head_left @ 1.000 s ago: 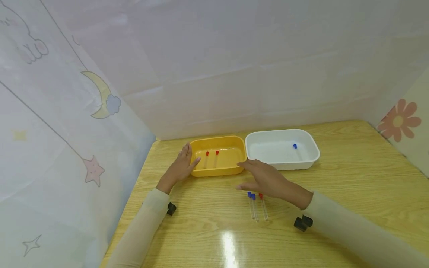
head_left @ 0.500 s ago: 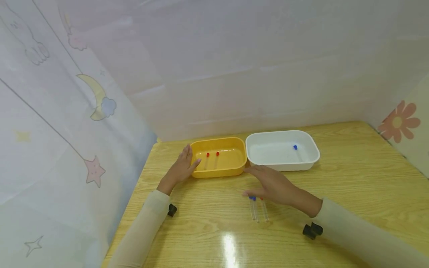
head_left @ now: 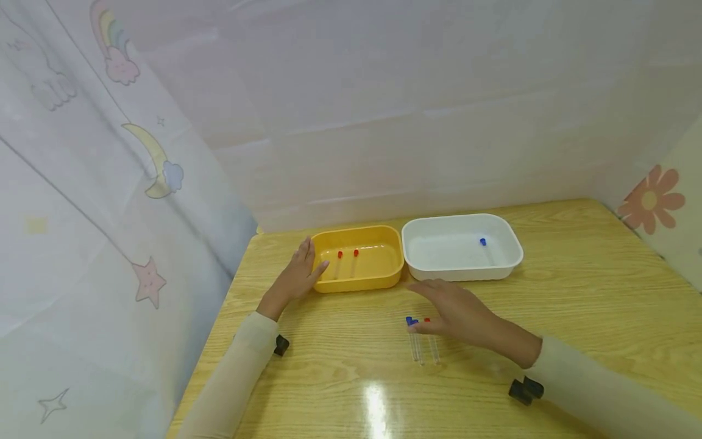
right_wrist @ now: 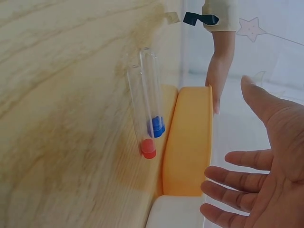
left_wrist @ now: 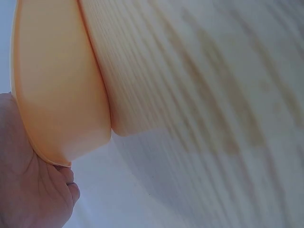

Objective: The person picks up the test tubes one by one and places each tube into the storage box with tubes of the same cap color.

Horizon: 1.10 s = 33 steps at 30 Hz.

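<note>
My left hand [head_left: 295, 274] rests at the left end of a yellow tray [head_left: 356, 284], fingers along its side and thumb over the front rim. In the left wrist view its palm lies against the tray's rim. Two red-capped test tubes [head_left: 353, 264] lie in this tray. My right hand [head_left: 460, 313], fingers spread and holding nothing, hovers over the table by a small group of capped tubes. Two of these are blue-capped test tubes [head_left: 418, 350]; beside them lies a red-capped test tube [head_left: 434, 349], partly hidden by the hand in the head view.
A white tray [head_left: 466, 274] stands right of the yellow one, with a blue-capped test tube [head_left: 483, 242] inside. Both trays sit near the back of the wooden table [head_left: 329, 378]. A pale sheet [head_left: 417, 122] hangs behind, and a printed one [head_left: 109, 244] hangs at the left.
My right hand has drawn back from the yellow tray's right end, moving right and towards me, and now passes over the loose tubes. My left hand has stayed on the tray.
</note>
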{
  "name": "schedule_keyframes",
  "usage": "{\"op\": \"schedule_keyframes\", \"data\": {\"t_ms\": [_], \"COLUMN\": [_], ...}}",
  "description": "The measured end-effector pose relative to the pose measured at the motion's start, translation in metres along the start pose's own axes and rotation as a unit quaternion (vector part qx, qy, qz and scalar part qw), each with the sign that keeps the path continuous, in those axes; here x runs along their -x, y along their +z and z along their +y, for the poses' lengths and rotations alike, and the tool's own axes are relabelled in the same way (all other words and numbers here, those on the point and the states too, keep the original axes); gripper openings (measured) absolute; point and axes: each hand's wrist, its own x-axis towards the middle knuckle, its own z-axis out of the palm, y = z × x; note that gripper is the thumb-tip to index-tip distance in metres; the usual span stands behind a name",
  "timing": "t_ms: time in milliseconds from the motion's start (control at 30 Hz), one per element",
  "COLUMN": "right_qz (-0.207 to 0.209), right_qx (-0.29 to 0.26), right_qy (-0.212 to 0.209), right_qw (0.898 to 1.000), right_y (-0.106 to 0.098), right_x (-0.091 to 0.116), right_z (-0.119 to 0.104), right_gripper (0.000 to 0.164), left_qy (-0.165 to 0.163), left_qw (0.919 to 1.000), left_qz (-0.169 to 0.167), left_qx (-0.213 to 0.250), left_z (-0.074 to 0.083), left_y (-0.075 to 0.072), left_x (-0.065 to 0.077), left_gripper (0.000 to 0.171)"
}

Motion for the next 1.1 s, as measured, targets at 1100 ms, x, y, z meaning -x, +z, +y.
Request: {"op": "schedule_keyframes", "data": {"t_ms": [1100], "right_qz": [-0.034], "right_qx": [0.015], "right_qy": [0.026], "right_qw": [0.999], "right_y": [0.012], "right_x": [0.034], "right_z": [0.017], "right_gripper": [0.090], "left_qy": [-0.003], "left_qw": [1.0000], "left_qz": [0.006], "left_qx": [-0.001], "left_z": [-0.002], "left_y": [0.003], "left_x": [0.000], "left_gripper": [0.091]}}
